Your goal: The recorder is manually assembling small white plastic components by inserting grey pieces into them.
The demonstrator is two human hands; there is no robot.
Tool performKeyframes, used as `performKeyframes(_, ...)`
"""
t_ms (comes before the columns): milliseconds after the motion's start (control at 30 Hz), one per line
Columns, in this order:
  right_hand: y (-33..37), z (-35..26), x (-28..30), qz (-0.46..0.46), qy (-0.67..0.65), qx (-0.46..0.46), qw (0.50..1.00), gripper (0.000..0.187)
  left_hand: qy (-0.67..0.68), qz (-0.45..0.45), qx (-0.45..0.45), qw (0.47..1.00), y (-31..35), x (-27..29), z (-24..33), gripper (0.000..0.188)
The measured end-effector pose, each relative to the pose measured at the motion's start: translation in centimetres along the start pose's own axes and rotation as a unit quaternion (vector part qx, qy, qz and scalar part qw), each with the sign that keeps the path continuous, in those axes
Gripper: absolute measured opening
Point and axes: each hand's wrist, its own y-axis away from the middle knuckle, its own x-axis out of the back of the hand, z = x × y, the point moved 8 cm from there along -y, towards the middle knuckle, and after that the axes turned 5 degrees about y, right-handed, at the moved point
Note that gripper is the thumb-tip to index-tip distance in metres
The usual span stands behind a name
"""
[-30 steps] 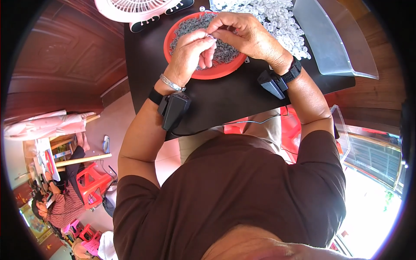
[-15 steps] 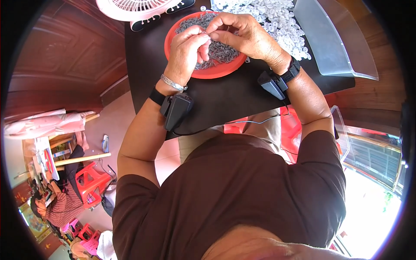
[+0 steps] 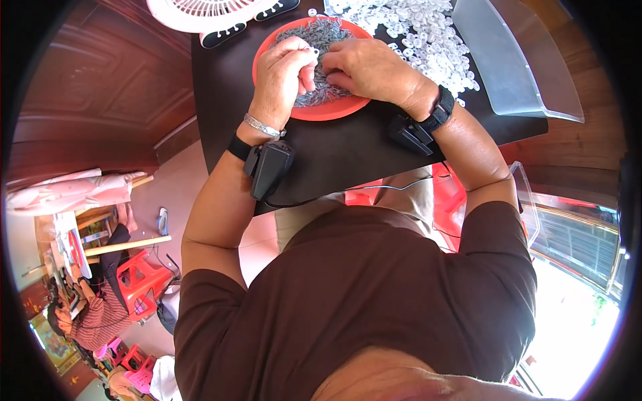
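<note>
A red round basin [image 3: 334,109] stands on the dark table, holding a heap of small grey screw-like pieces [image 3: 311,98]. Over its left side, my left hand [image 3: 282,70] is closed, pinching a small whitish plastic piece [image 3: 315,51] between thumb and forefinger. My right hand [image 3: 371,70] reaches down to the grey heap from the right, its fingers curled and bunched. Whatever lies between those fingertips is hidden. Beyond the right hand spreads a pile of small clear round plastic pieces [image 3: 438,50].
A pale pink fan [image 3: 207,15] stands at the far left of the black table [image 3: 321,157]. A translucent plastic tray [image 3: 498,60] lies at the right. Cables run from the wrist-worn black boxes [image 3: 273,167]. Farther left, a person [image 3: 100,314] sits near red stools [image 3: 142,284].
My right hand has parted from my left fingertips and dropped to the grey pieces in the basin. My left hand stays almost in place, the whitish piece now showing at its fingertips.
</note>
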Motion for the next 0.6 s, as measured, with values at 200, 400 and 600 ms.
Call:
performKeyframes(200, -0.1, 1.5, -0.2, 0.016, -0.079, -0.026, 0.996, 0.013, -0.007, -0.002, 0.004, 1.000, 0.0, -0.1, 0.0, 0.019)
performKeyframes(400, -0.2, 2.8, 0.7, 0.011, -0.061, -0.094, 0.994, 0.018, -0.013, -0.003, 0.006, 1.000, -0.1, 0.0, 0.1, 0.019)
performKeyframes(600, -0.4, 3.3, 2.4, 0.040, -0.207, -0.142, 0.967, 0.021, -0.028, -0.015, 0.000, 0.999, 0.0, -0.1, 0.2, 0.020)
